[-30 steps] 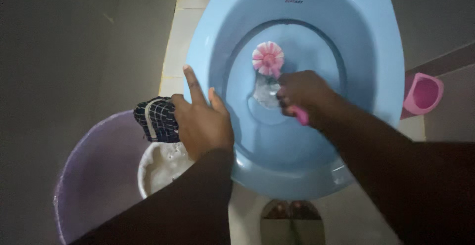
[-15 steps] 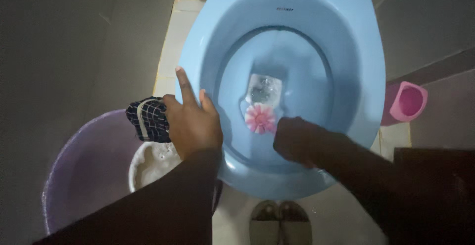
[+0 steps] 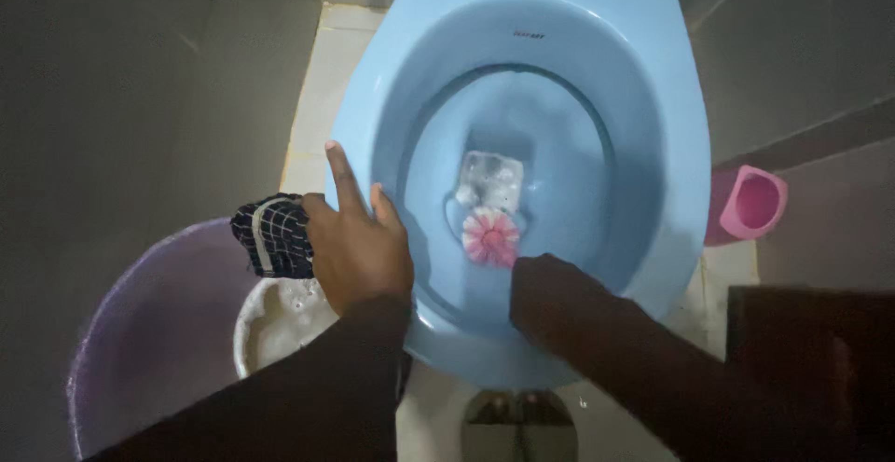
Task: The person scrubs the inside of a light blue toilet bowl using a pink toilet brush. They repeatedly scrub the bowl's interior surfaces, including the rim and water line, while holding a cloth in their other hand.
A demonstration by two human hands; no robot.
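Observation:
A light blue toilet bowl (image 3: 653, 117) fills the middle of the view, with a little water at its bottom. My right hand (image 3: 541, 285) reaches into the bowl from the near rim and grips a toilet brush; its pink and white head (image 3: 490, 236) presses on the near slope just below the water. My left hand (image 3: 359, 243) rests on the bowl's left rim with fingers spread, and a dark checked cloth (image 3: 270, 235) is tucked under it at the thumb side.
A purple bucket (image 3: 149, 331) stands at the lower left with a small white bowl of foamy water (image 3: 280, 322) inside it. A pink brush holder (image 3: 749, 204) sits on the floor to the right. Grey walls close in on both sides.
The brush head has moved from the far side of the bowl, past the water, to the near slope. My right hand drew back toward the near rim. My left hand stayed on the rim.

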